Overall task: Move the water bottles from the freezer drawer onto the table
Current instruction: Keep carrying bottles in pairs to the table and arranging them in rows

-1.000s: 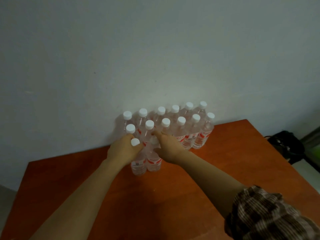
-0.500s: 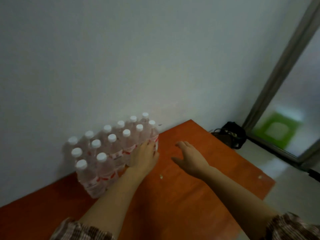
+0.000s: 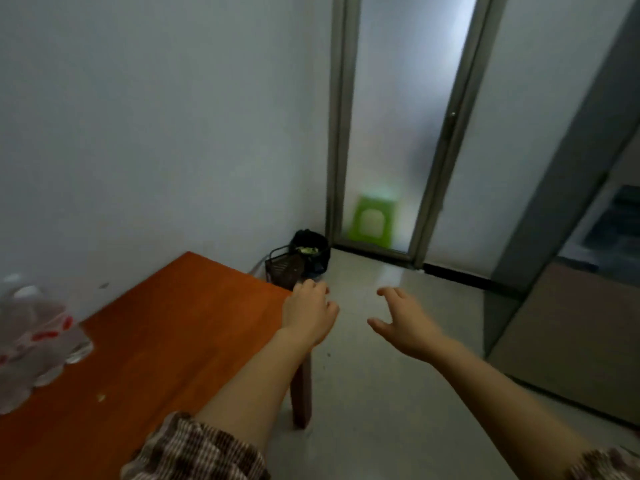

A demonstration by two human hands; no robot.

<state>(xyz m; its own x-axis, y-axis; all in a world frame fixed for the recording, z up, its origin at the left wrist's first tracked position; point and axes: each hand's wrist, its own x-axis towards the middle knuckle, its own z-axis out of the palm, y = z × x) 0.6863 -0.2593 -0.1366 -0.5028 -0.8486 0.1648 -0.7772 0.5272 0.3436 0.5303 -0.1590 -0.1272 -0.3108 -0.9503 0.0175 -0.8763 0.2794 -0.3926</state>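
Several clear water bottles (image 3: 31, 337) with red-and-white labels stand blurred at the far left on the orange wooden table (image 3: 156, 327), against the white wall. My left hand (image 3: 310, 315) hangs past the table's right corner, fingers loosely curled, holding nothing. To its right, over the pale floor, my right hand (image 3: 403, 323) is spread wide and empty. Both hands are far from the bottles. No freezer drawer shows clearly.
A black bin and wire basket (image 3: 299, 259) sit on the floor by the table's far corner. Behind them is a frosted glass door (image 3: 398, 133) with a green shape behind it. A grey appliance or cabinet (image 3: 585, 306) stands at the right.
My view has swung right, away from the bottles. Both hands have left the bottle group and moved off the table's right end; the door and floor have come into view.
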